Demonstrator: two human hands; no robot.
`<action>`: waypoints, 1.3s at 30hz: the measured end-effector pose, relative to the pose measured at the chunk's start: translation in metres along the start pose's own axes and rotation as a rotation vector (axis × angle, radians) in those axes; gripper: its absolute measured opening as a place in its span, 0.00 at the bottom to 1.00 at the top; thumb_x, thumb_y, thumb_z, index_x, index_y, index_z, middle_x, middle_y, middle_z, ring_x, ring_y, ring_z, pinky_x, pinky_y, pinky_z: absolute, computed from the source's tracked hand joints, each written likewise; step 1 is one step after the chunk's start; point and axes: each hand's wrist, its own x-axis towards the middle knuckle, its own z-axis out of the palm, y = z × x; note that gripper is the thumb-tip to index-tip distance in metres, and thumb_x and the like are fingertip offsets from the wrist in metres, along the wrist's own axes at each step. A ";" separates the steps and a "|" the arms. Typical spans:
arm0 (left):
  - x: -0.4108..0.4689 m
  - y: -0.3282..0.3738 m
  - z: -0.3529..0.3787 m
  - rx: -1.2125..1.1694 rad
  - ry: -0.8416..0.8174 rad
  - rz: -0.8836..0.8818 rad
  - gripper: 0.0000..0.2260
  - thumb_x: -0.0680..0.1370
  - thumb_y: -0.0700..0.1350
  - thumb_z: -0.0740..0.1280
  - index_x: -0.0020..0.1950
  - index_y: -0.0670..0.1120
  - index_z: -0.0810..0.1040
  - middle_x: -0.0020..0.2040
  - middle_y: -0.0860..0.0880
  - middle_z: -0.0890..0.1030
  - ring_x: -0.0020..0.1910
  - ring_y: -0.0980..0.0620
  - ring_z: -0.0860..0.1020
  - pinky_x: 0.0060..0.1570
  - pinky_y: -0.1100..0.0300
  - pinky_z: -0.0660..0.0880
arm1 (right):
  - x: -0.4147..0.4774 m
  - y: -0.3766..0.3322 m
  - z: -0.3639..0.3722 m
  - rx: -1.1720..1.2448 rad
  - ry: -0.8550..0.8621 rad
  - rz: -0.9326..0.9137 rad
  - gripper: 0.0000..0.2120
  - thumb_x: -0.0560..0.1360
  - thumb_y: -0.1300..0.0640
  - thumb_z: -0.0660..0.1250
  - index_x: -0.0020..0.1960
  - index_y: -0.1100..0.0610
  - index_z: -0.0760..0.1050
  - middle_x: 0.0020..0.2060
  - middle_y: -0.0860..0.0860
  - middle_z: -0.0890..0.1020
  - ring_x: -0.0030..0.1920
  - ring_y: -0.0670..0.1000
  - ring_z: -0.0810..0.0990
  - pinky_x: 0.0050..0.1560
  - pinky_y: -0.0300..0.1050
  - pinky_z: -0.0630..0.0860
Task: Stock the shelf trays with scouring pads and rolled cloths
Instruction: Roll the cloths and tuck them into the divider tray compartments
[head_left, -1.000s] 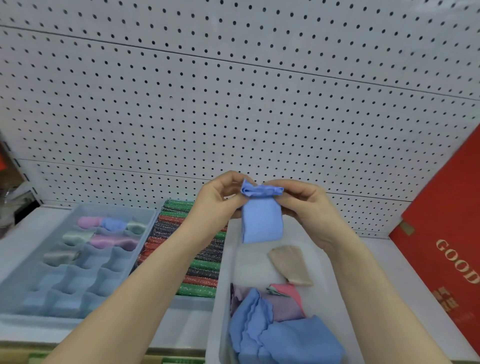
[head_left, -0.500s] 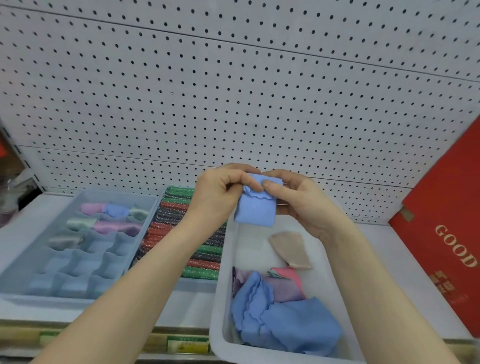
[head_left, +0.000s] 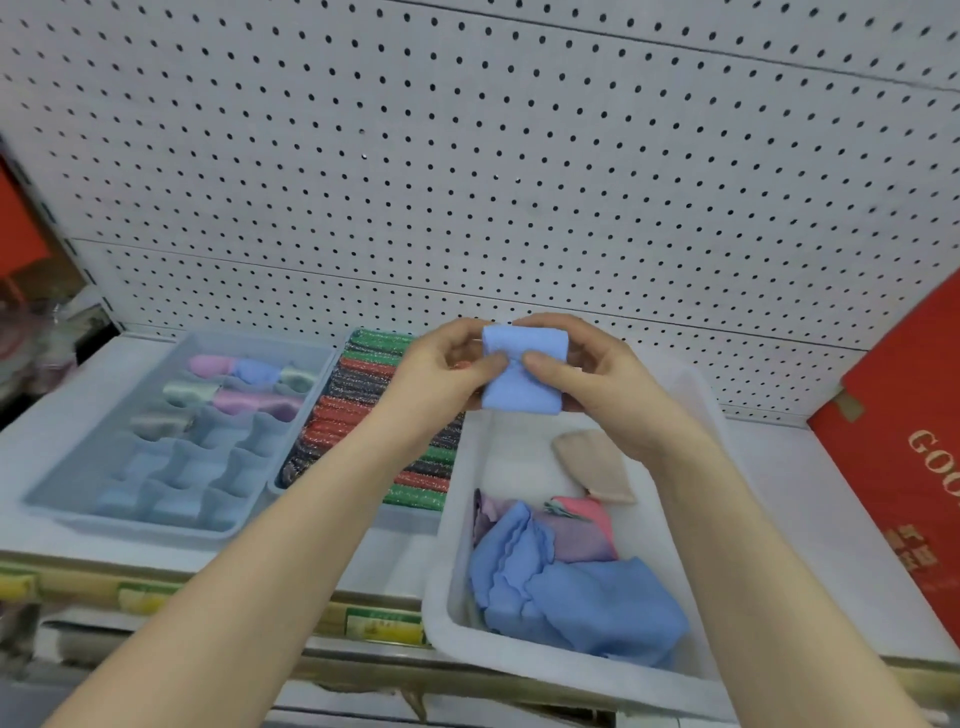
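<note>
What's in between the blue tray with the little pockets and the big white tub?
Scouring pads, green, red and dark, packed in rows between the blue tray and the white tub. The head view shows them.

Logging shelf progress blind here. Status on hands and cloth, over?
Left hand and right hand both pinch folded blue cloth above white bin. Divider tray part filled. Nothing seen blocking it.

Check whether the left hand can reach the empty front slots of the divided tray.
Probably yes: the divided tray lies just left of the left hand, nothing between, front slots bare. But it and the right hand are pinching the blue cloth.
</note>
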 end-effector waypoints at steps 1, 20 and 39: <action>-0.003 -0.001 -0.001 0.006 0.014 0.005 0.09 0.79 0.34 0.65 0.54 0.46 0.78 0.47 0.49 0.82 0.45 0.52 0.82 0.43 0.57 0.82 | -0.001 0.003 0.000 0.016 -0.028 0.016 0.13 0.78 0.65 0.66 0.60 0.53 0.79 0.52 0.51 0.84 0.51 0.50 0.83 0.50 0.47 0.82; -0.038 -0.043 -0.052 -0.131 0.176 -0.068 0.14 0.76 0.36 0.68 0.60 0.48 0.79 0.47 0.54 0.84 0.48 0.54 0.82 0.47 0.64 0.78 | 0.026 0.017 0.046 -0.034 -0.197 0.128 0.11 0.81 0.61 0.61 0.57 0.53 0.80 0.50 0.52 0.84 0.49 0.51 0.84 0.48 0.43 0.81; -0.041 -0.100 -0.386 0.980 0.419 0.059 0.17 0.76 0.43 0.71 0.64 0.48 0.77 0.62 0.48 0.75 0.62 0.48 0.73 0.61 0.57 0.68 | 0.141 0.068 0.293 -0.905 -0.303 -0.171 0.17 0.74 0.60 0.68 0.62 0.52 0.75 0.53 0.52 0.83 0.51 0.57 0.80 0.48 0.48 0.74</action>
